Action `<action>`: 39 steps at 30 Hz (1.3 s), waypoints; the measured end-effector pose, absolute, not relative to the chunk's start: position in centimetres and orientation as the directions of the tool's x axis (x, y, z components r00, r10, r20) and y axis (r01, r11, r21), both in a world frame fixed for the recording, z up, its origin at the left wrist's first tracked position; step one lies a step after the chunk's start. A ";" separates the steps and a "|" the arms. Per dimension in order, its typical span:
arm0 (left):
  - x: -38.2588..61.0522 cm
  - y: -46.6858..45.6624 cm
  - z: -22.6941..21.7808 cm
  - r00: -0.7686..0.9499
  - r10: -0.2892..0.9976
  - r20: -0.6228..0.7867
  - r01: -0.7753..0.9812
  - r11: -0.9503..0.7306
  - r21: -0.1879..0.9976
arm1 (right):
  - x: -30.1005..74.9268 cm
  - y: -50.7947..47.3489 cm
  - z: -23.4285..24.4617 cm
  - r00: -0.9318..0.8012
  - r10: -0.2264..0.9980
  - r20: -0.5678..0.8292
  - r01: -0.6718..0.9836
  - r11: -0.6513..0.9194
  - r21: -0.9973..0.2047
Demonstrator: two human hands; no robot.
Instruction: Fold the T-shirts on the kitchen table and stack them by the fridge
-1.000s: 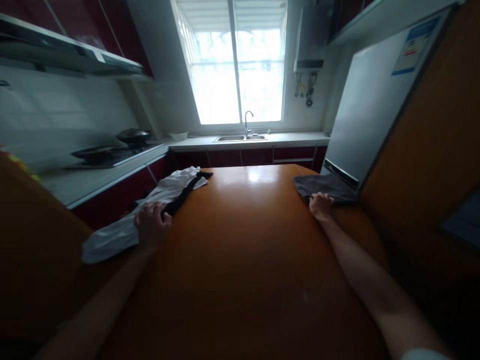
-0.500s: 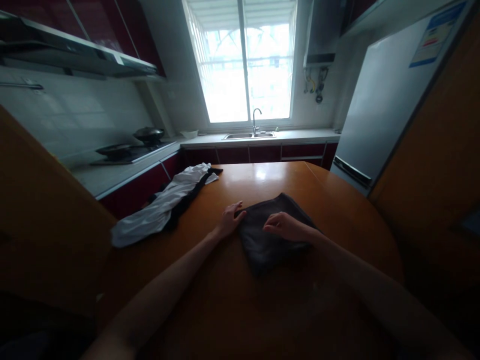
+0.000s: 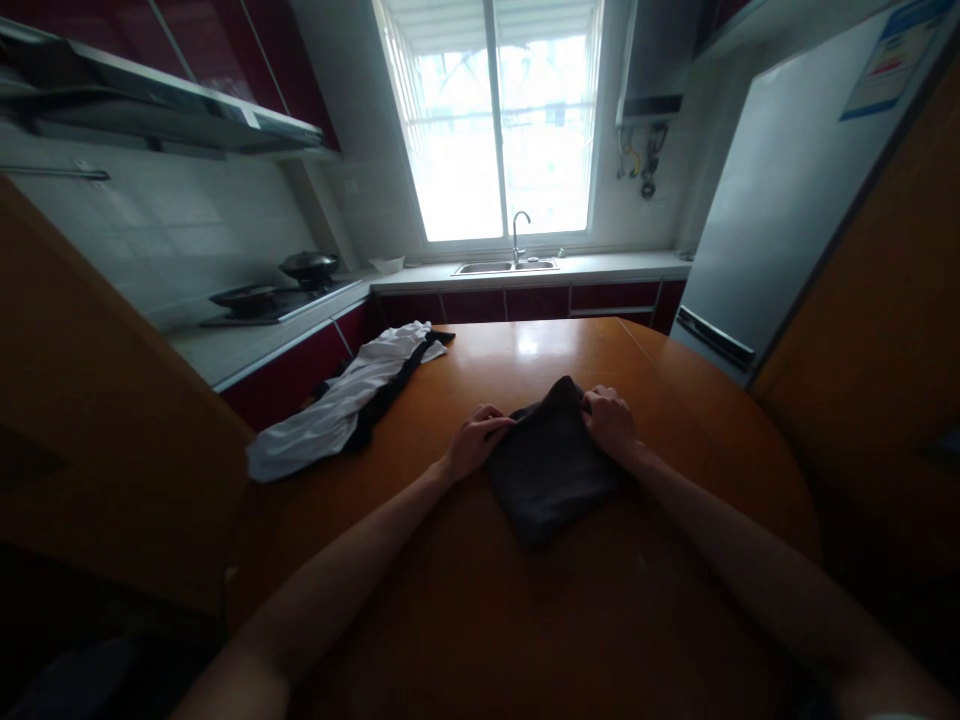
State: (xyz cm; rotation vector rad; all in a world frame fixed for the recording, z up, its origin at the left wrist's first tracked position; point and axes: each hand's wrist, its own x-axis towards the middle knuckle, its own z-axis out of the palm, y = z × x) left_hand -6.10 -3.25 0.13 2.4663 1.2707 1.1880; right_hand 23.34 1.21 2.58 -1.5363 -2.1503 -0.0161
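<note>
Seen from the wearer's head, a dark grey cloth [image 3: 551, 475], apparently folded, lies on a glossy orange-brown wooden table [image 3: 525, 620]. Take the cloth as the clock's centre. The left hand [image 3: 478, 440] is at ten o'clock, thumb and fingers brought nearly together at that corner, seemingly pinching it; the exact fingertip contact is hard to make out. The right hand [image 3: 611, 420] is at two o'clock, fingers curled in closely around the far edge. Between them, at twelve, the fabric rises to a soft peak, probably because the two grips push up slack. Holding both ends of one edge likely keeps the soft material spread and under control. Most of the cloth lies below the grips, running towards six o'clock, its near corner untouched.

At ten o'clock, well apart, white and black clothing [image 3: 337, 410] lies lengthwise along the table's edge, perhaps placed there to leave working room. Beyond, at twelve, is a sink [image 3: 484, 268].
</note>
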 end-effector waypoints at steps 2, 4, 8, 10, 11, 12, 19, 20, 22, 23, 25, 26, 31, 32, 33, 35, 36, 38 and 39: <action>-5.9 -3.6 0.5 0.347 0.729 0.591 0.626 -0.649 0.433 | 23.2 0.9 2.8 -0.271 0.857 0.437 0.856 0.422 -0.297; -5.8 -4.0 0.9 0.361 0.723 0.589 0.628 -0.655 0.420 | 23.0 0.6 3.0 -0.265 0.822 0.504 0.811 0.473 -0.346; -5.9 -4.8 1.7 0.445 0.702 0.556 0.600 -0.695 0.397 | 22.5 0.3 3.2 -0.219 0.792 0.570 0.710 0.530 -0.464; -5.7 -5.3 1.9 0.500 0.675 0.542 0.569 -0.729 0.381 | 22.3 0.0 3.2 -0.262 0.808 0.528 0.669 0.547 -0.504; -5.6 -5.5 2.0 0.524 0.659 0.540 0.558 -0.745 0.367 | 22.3 -0.1 3.3 -0.292 0.823 0.488 0.665 0.541 -0.515; -5.4 -5.6 2.0 0.544 0.644 0.538 0.551 -0.757 0.350 | 22.2 -0.2 3.3 -0.324 0.838 0.439 0.674 0.530 -0.515; -5.7 -5.0 1.8 0.490 0.701 0.519 0.640 -0.693 0.333 | 23.1 -1.1 5.2 -0.588 0.789 0.177 0.690 0.604 -0.399; -6.1 -4.8 1.7 0.481 0.721 0.498 0.655 -0.673 0.342 | 23.3 -1.2 5.6 -0.636 0.761 0.130 0.652 0.620 -0.437; -6.8 -4.3 1.7 0.510 0.737 0.444 0.657 -0.667 0.352 | 23.8 -1.6 6.3 -0.753 0.658 -0.018 0.552 0.616 -0.562; -7.2 -4.2 1.7 0.541 0.731 0.416 0.645 -0.678 0.352 | 23.9 -1.8 6.5 -0.806 0.581 -0.115 0.509 0.579 -0.637; -7.5 -4.1 1.9 0.608 0.700 0.376 0.613 -0.714 0.339 | 24.2 -1.8 6.7 -0.859 0.434 -0.273 0.469 0.453 -0.758; -7.5 -4.2 2.0 0.637 0.680 0.364 0.596 -0.734 0.327 | 24.2 -1.6 6.7 -0.856 0.421 -0.300 0.470 0.394 -0.790; -5.7 -5.8 2.7 0.731 0.569 0.376 0.514 -0.822 0.244 | 23.8 0.5 4.9 -0.497 0.853 0.157 0.606 0.471 -0.641; -5.1 -6.2 2.8 0.753 0.539 0.378 0.491 -0.842 0.221 | 23.6 0.7 4.5 -0.449 0.856 0.256 0.645 0.509 -0.571; -4.5 -6.6 2.9 0.778 0.505 0.374 0.467 -0.863 0.195 | 23.5 0.9 4.0 -0.455 0.832 0.317 0.661 0.554 -0.505; -3.3 -7.2 3.0 0.828 0.439 0.348 0.418 -0.898 0.138 | 23.1 0.8 3.2 -0.571 0.749 0.338 0.627 0.663 -0.409; -2.8 -7.5 3.0 0.848 0.412 0.333 0.398 -0.911 0.110 | 22.8 0.5 2.9 -0.632 0.705 0.323 0.596 0.708 -0.379; -2.0 -7.9 3.0 0.873 0.377 0.310 0.376 -0.924 0.066 | 22.3 -0.1 2.6 -0.706 0.650 0.281 0.560 0.756 -0.339; -1.8 -8.0 3.0 0.877 0.369 0.307 0.373 -0.927 0.049 | 21.9 -0.4 2.6 -0.719 0.644 0.262 0.565 0.761 -0.319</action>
